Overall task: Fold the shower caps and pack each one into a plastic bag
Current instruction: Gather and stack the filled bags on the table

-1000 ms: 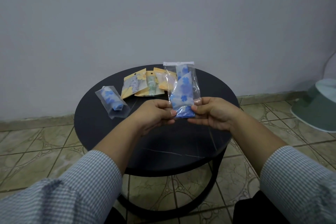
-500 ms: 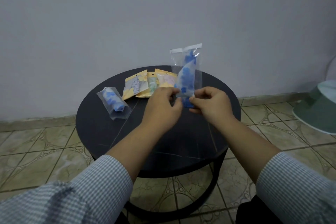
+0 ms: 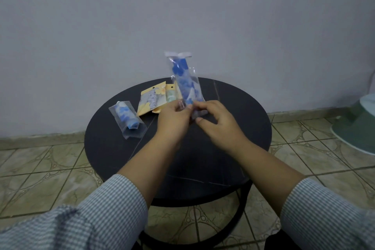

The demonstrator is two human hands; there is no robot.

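Nearest the camera, both checked-sleeve forearms reach over the near edge of the round black bench (image 3: 113, 148). Left hand (image 3: 172, 116) and right hand (image 3: 215, 119) meet above the bench centre, each pinching the bottom end of a clear plastic bag holding a folded blue-flowered shower cap (image 3: 185, 83); both grips are closed on that bag. The bag stands upright above the fingers, tilted slightly left, its white-strip mouth uppermost and apparently not yet sealed. Judgement: this cap is folded and inserted; closing and setting down remain. Towards the left edge lies a finished clear packet with a rolled blue cap (image 3: 127, 118). At the far edge lie yellow-carded packets (image 3: 152, 97), overlapping; count unclear.
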